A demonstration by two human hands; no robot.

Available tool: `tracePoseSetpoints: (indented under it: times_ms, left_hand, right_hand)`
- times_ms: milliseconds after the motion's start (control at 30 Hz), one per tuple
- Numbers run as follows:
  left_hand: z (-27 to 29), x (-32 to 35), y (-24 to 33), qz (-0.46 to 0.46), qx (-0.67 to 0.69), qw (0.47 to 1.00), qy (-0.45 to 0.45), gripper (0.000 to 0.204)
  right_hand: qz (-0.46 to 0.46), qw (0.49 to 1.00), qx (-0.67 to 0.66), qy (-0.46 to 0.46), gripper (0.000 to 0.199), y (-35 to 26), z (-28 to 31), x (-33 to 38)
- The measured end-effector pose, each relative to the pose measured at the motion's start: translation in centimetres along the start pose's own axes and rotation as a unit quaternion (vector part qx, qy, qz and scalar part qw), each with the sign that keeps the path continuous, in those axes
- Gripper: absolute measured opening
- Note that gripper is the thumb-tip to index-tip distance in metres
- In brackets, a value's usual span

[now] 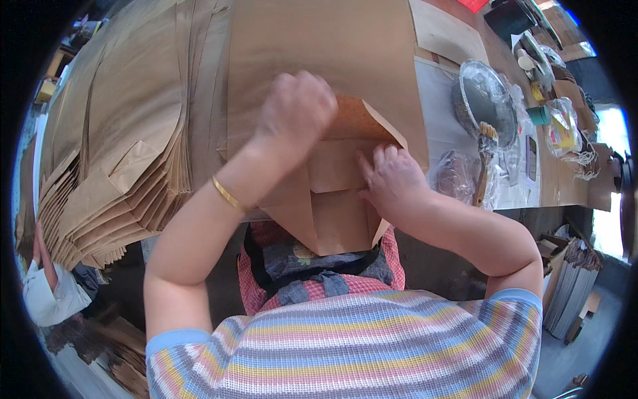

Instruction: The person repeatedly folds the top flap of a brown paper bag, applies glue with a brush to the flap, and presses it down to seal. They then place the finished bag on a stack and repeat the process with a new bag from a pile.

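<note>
A brown paper bag point(342, 223) lies in front of me with its end opened into a folded, boxy shape, and its near end hangs over the table edge. My left hand point(299, 103), blurred by motion, is curled closed at the upper left of the opened end; whatever its fingers hold is hidden. My right hand point(395, 176) grips the right side of the folds, fingers bent over the paper and thumb lower on the inner panel. Beneath and beyond the bag spreads more flat brown paper point(319, 40).
Fanned brown paper bags point(126, 193) cover the table's left side. On the right are a grey-smeared basin point(468, 100), a brush point(487, 156), a crumpled clear plastic bag point(455, 174) and a phone point(531, 158). A person's hand point(43, 253) shows at far left.
</note>
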State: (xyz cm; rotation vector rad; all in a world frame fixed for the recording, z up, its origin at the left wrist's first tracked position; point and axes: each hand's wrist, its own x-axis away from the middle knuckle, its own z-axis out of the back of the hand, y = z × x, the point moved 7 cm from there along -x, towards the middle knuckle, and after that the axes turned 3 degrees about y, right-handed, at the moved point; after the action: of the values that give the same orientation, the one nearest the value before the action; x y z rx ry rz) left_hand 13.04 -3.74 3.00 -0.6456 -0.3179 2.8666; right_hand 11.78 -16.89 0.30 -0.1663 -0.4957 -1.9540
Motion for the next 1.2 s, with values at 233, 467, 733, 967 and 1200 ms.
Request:
tracePoseSetpoints:
  times_ms: [233,467,733,967,1200]
  left_hand:
    - [-3.4,5.1,7.1,0.071,0.086,0.894,-0.433,0.024]
    - [-0.9,9.0,-1.9,0.143,0.034,0.885,-0.441,0.057]
    - [-1.4,8.2,-4.3,0.204,0.423,0.833,-0.292,0.052]
    - [-1.5,6.4,-5.0,0.123,0.469,0.828,-0.281,0.044]
    - [-5.0,6.5,-4.7,0.236,0.365,0.883,-0.177,0.017]
  right_hand:
    - [0.023,0.985,-0.094,-0.140,0.041,-0.2,-0.5,-5.1]
    - [-0.120,0.984,-0.033,0.127,0.063,6.0,-4.4,-0.8]
    - [0.058,0.967,-0.248,-0.019,0.037,5.8,-1.0,-1.7]
    - [0.036,0.933,-0.347,0.091,0.012,5.9,-0.6,-1.8]
    - [-0.115,0.978,-0.176,0.006,0.010,6.0,-2.8,-5.9]
